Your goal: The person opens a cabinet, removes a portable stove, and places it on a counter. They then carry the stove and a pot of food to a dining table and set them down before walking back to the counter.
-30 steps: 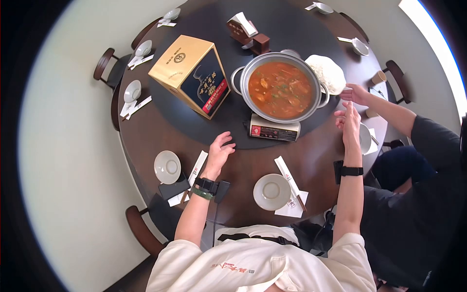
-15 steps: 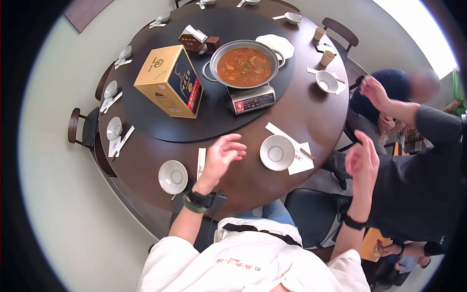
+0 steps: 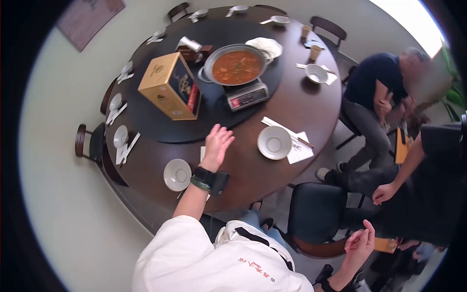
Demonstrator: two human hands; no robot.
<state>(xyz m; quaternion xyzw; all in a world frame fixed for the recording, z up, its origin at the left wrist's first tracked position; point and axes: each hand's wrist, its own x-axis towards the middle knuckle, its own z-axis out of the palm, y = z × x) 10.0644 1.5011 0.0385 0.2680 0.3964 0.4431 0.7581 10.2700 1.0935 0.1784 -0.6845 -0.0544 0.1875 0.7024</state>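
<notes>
My left hand (image 3: 218,146) hovers over the near part of the table, fingers stretched out and nothing in them. It is closest to a white bowl (image 3: 177,174) on its left and the black turntable (image 3: 194,134) beyond it. My right hand (image 3: 359,243) hangs off the table at lower right, past a black chair (image 3: 317,209); it holds nothing and its fingers are apart, some loosely bent. Another white bowl (image 3: 274,142) rests beside a paper napkin and chopsticks (image 3: 305,142). On the turntable, a pot of red soup (image 3: 237,67) sits on a portable stove (image 3: 247,95).
A gold and black box (image 3: 170,86), a tissue holder (image 3: 190,50) and white plates (image 3: 266,46) share the turntable. Paper cups (image 3: 315,51) and several bowl settings line the round table. One person (image 3: 373,82) sits at right; another in black (image 3: 422,190) stands nearer.
My right hand has dropped down and away from the table. The left hand's fingers have straightened. The standing person's raised arm has lowered, and the view has shifted.
</notes>
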